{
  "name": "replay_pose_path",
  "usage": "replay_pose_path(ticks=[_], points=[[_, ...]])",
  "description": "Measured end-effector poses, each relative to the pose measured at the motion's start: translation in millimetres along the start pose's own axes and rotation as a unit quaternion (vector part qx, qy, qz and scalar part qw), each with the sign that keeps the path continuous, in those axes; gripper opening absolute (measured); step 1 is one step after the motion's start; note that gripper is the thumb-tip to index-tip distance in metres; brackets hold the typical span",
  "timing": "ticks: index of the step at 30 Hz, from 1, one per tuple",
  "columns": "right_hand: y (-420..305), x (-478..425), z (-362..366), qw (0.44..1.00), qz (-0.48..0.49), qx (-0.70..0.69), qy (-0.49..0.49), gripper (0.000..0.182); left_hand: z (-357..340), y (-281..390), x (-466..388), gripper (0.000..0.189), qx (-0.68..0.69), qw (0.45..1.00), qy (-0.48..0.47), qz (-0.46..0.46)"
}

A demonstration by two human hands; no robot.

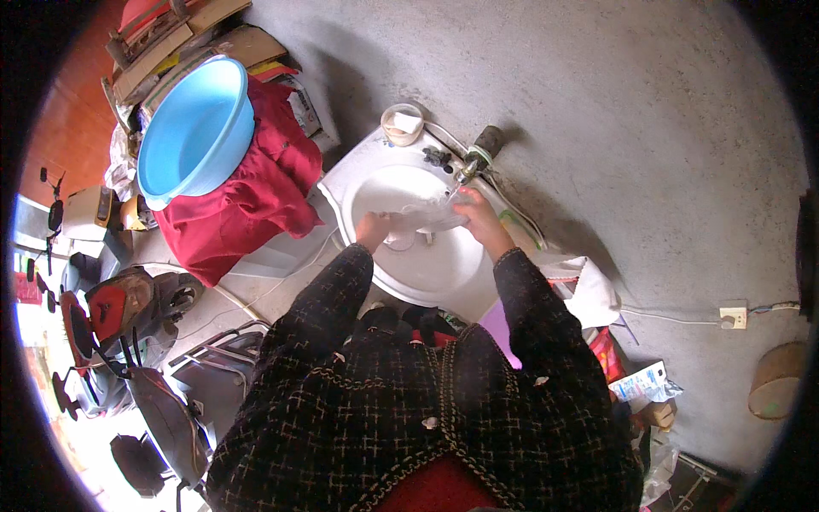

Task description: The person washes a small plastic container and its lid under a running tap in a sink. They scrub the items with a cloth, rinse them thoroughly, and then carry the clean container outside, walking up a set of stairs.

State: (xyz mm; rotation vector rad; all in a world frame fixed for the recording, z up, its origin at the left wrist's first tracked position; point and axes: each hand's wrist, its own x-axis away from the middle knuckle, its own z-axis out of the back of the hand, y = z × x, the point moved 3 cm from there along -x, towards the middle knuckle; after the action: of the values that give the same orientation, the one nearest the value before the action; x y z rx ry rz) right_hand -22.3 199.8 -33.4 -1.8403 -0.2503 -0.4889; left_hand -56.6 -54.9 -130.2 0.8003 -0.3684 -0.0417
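Observation:
A white ceramic washbasin (441, 275) stands before me against the wall. Over its bowl, a pale, see-through piece of wet material (425, 219), plastic or thin cloth, stretches between my hands. My left hand (372, 230) grips one end near the basin's left side. At the other end, my right hand (481, 216) holds it close below the metal tap (470, 169). A thin stream of water runs from the tap beside my right fingers. Part of the material blurs into the white bowl, so its full shape is unclear.
A round dish (388, 134) holding something white sits on the basin's back left corner, near a small black object (437, 157). Leftward, a blue plastic tub (192, 131) rests on red cloth (246, 221). White cloth (592, 297) hangs at right. Motor scooters (121, 304) stand lower left.

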Motion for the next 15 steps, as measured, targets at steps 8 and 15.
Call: replay_pose_path(ticks=[8,15], points=[[3.3,5.7,19.6,0.995,0.051,0.064,0.055,0.047,31.8,37.6,8.2,0.033,-0.116,0.992,0.041,-0.02],[7.6,6.2,28.3,0.93,0.164,0.315,0.095,0.04,18.9,20.3,-7.4,0.034,-0.129,0.987,0.094,-0.023]])
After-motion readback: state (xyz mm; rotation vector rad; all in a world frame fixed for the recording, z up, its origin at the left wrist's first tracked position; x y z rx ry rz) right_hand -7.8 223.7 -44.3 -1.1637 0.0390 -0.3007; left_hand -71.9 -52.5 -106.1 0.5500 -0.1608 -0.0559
